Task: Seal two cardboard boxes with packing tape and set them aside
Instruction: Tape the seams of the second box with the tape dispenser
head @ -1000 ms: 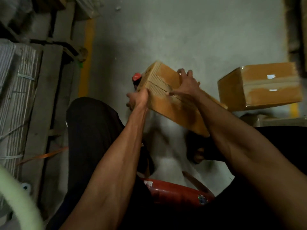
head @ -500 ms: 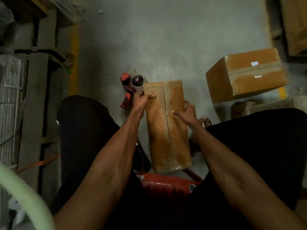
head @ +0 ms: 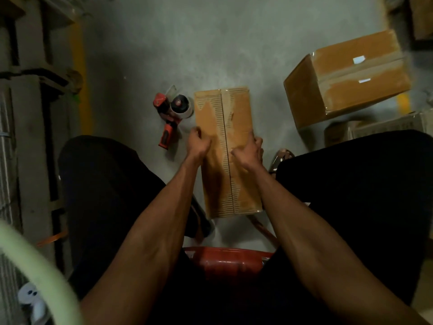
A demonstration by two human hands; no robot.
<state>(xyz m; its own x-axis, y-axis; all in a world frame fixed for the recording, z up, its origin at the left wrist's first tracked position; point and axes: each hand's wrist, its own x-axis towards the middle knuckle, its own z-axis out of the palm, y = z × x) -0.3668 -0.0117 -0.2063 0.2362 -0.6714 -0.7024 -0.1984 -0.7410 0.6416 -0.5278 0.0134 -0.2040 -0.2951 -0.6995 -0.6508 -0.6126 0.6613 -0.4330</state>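
A long narrow cardboard box [head: 226,109] lies on the concrete floor between my knees, its two top flaps meeting in a seam that runs away from me. My left hand [head: 198,144] grips its left edge with curled fingers. On the right edge, my right hand [head: 248,148] holds the box, thumb on the top flap and fingers down the side. A red tape dispenser [head: 169,114] with a roll of tape lies on the floor just left of the box's far end. A second, larger cardboard box [head: 346,78], taped along its seam, sits at the right.
A red plastic stool [head: 225,256] is under me. Wooden pallets [head: 30,118] and a yellow floor line [head: 80,73] run along the left. More cartons [head: 384,126] sit at the right behind my knee. Bare concrete [head: 210,43] lies beyond the box.
The narrow box was tilted in the air, then came down flat and lengthwise on the floor. Both hands slid along its edges toward me. The dispenser came into view.
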